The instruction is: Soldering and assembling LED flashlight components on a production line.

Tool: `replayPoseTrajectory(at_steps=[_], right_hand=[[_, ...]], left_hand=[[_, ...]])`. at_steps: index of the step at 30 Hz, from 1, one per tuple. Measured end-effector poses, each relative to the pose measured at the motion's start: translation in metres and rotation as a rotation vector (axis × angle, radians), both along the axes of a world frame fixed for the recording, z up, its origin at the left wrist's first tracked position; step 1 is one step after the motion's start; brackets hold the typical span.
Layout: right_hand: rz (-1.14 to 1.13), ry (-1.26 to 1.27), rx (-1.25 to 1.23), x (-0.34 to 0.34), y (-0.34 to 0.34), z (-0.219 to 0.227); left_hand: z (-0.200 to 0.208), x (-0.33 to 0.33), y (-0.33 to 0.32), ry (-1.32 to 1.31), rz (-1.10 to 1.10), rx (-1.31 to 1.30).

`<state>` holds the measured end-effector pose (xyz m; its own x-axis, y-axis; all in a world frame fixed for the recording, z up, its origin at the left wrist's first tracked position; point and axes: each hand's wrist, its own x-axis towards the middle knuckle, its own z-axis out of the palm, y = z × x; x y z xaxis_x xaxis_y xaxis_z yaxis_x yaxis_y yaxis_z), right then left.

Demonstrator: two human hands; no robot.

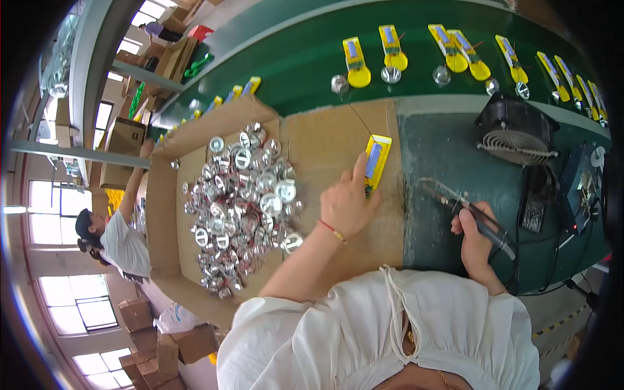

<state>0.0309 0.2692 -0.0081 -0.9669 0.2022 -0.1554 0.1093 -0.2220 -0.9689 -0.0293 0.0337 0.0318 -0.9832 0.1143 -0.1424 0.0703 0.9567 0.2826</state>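
A green conveyor belt runs along the far edge of the desk, carrying a spread-out row of yellow casings with shiny cups beside them. Past the left end, a co-worker in a white top reaches an arm toward the belt, partly behind a grey metal frame. A big open cardboard box takes up the left end of the desk, its walls standing between the left hand and that side. Right of it, a flat cardboard sheet covers the middle. Toward the far right corner a black fan with a wire guard stands between the right hand and the belt; beyond it, at the right edge, sits a cluttered dark unit, with black cables trailing near it.

The left hand is half curled, index finger stretched along a single yellow casing; whether it grips or only steadies it, I cannot tell. The right hand is closed around a soldering iron, tip pointing toward the sheet, well apart from the casing. The casing lies on the sheet, near its right edge, a blue strip along its top. Smallest are the silvery cups heaped in the box.
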Motion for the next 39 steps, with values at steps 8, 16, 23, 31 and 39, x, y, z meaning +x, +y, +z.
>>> replayPoseTrajectory(at_steps=[8, 16, 23, 31, 39], right_hand=[[0.035, 0.008, 0.028, 0.015, -0.001, 0.002], [0.072, -0.007, 0.03, 0.026, -0.017, 0.003], [0.162, -0.028, 0.046, 0.035, -0.018, 0.013], [0.211, -0.043, 0.015, 0.032, -0.029, 0.016], [0.319, 0.137, 0.311, 0.026, -0.042, 0.008]], left_hand=[[0.015, 0.043, -0.09, 0.421, 0.466, 0.346], [0.002, 0.036, -0.094, 0.487, -0.126, -0.266], [-0.028, 0.008, -0.102, 0.522, -0.171, -0.196], [-0.015, 0.06, -0.053, -0.032, 0.362, 0.821], [-0.03, 0.066, -0.03, 0.094, 0.21, 0.688]])
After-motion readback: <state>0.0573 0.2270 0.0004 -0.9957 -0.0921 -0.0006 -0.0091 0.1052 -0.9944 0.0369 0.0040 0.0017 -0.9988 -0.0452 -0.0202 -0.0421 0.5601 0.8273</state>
